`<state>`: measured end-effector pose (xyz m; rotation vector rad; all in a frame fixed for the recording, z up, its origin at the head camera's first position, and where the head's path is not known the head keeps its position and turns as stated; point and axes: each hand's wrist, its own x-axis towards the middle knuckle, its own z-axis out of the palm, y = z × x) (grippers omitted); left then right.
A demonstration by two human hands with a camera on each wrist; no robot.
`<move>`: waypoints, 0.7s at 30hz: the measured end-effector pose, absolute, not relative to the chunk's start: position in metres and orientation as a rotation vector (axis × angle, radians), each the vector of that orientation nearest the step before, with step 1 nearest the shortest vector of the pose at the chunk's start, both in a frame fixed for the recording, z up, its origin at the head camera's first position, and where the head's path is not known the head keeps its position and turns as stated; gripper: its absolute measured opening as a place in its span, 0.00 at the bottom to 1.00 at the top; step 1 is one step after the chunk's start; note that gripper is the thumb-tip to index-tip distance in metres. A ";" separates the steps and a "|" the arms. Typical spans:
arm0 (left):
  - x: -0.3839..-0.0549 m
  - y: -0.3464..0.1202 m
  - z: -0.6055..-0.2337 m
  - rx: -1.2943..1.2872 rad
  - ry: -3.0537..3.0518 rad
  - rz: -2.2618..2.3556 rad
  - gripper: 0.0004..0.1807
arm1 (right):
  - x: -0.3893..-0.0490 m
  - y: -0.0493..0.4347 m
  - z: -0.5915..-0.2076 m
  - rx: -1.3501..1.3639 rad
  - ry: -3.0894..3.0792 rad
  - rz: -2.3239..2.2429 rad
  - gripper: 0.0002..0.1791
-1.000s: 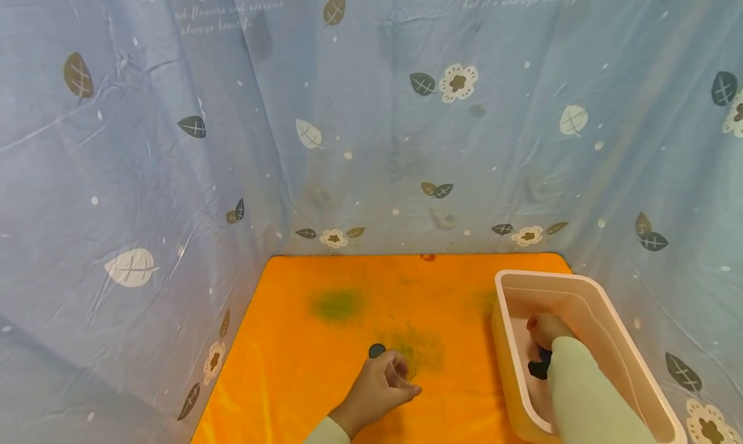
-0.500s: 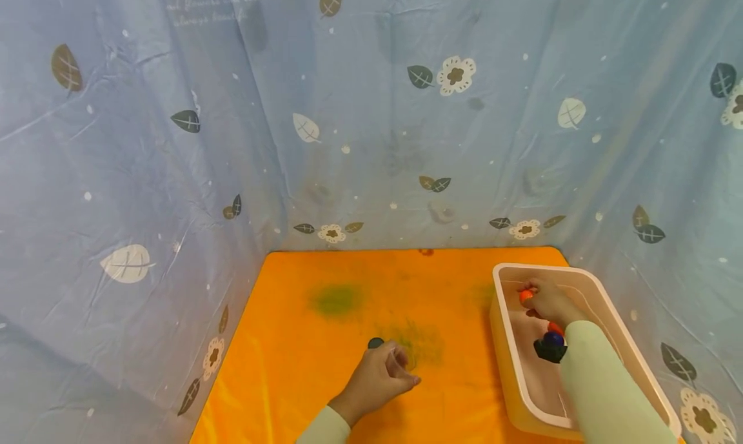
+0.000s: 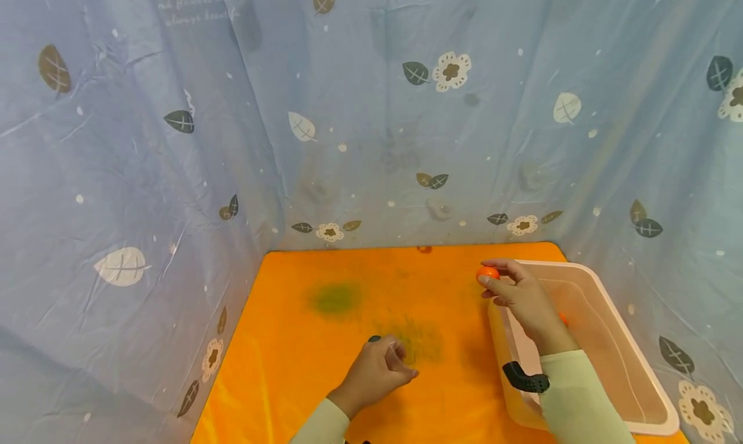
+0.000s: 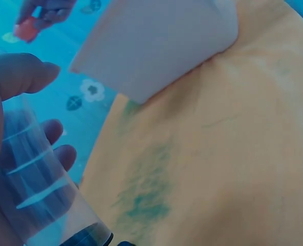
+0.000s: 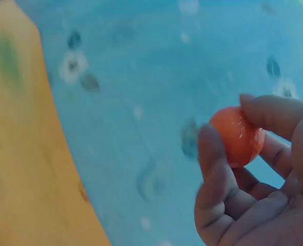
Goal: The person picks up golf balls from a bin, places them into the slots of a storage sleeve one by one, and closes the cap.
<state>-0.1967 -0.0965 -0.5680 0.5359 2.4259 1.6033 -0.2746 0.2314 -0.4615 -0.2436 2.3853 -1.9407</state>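
Over the orange table, my left hand point(image 3: 371, 374) grips a clear plastic tube point(image 4: 36, 179) with its fingers curled around it. Pale rings mark the tube's wall, and its dark end point(image 4: 87, 237) sits at the bottom of the left wrist view. My right hand point(image 3: 525, 305) pinches a small orange ball point(image 5: 236, 136) between thumb and fingertips. In the head view this ball overlaps the far left corner of the pink bin point(image 3: 592, 418). Most of the tube is hidden by my left hand in the head view.
Another orange item point(image 3: 563, 318) shows inside the bin, partly behind my right forearm. A black wrist strap point(image 3: 525, 377) is on my right wrist. Blue patterned curtain point(image 3: 383, 128) surrounds the orange tabletop point(image 3: 302, 366) at the back and both sides.
My right hand has risen from inside the bin and moved left to its far left corner, bringing the orange ball. My left hand stays nearly in place with the tube.
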 end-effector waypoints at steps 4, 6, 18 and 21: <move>-0.200 -0.097 -0.564 0.520 2.440 1.581 0.13 | -0.255 0.196 -0.467 -0.402 2.307 -1.972 0.23; -0.202 -0.098 -0.563 0.535 2.456 1.578 0.14 | -0.247 0.180 -0.475 -0.491 2.209 -2.009 0.22; -0.202 -0.097 -0.566 0.586 2.583 1.526 0.14 | -0.213 0.130 -0.517 -0.636 1.943 -1.926 0.19; -0.201 -0.097 -0.568 0.611 2.604 1.520 0.14 | -0.210 0.126 -0.520 -0.634 1.981 -1.889 0.19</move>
